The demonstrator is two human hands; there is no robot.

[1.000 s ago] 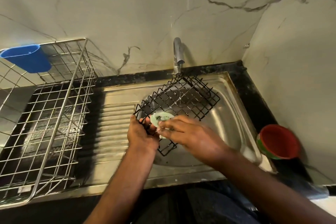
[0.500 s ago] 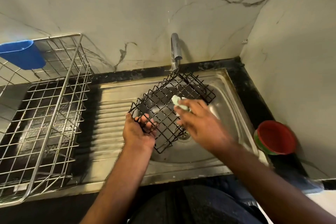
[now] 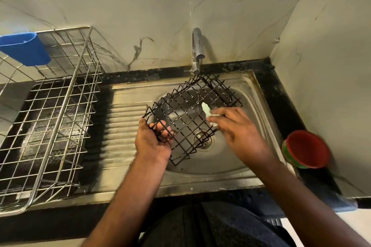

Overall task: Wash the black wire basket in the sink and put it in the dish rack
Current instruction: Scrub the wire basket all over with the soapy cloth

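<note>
The black wire basket (image 3: 188,110) is held tilted over the steel sink (image 3: 251,106), its far corner just below the tap (image 3: 197,50). My left hand (image 3: 152,140) grips its near left edge, fingers curled through the mesh. My right hand (image 3: 236,128) holds a pale green scrub pad (image 3: 206,109) against the basket's right side; most of the pad is hidden under the fingers. The empty steel dish rack (image 3: 60,110) stands on the counter at the left.
A blue plastic holder (image 3: 26,48) hangs on the rack's far left rim. A red bowl with a green outside (image 3: 305,149) sits on the black counter right of the sink. The ribbed drainboard (image 3: 124,126) lies between rack and basin.
My right hand has carried the scrub pad from the basket's near left edge across the mesh to its right side. The basket has tipped a little; my left hand keeps its grip.
</note>
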